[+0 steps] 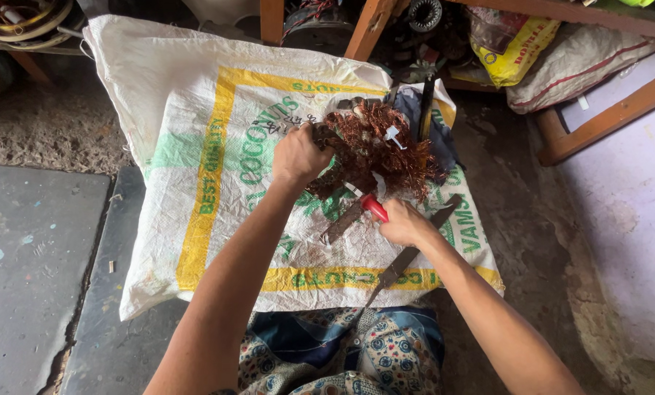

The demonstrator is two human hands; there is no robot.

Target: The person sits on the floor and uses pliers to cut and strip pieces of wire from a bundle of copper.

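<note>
A tangled bundle of copper wire (382, 146) lies on the upper middle of a white woven sack (196, 146) spread over the floor. The left hand (298, 155) is closed on the bundle's left edge. The right hand (404, 223), just below the bundle, grips a red-handled tool (373, 208) pointing into the wire. A long flat blade (408, 256) lies below the bundle, partly under the right hand. A dark tool (425, 108) rests against the bundle's right side. Beyond the bundle, a yellow bag (514, 47) sits under wooden framing (364, 29).
</note>
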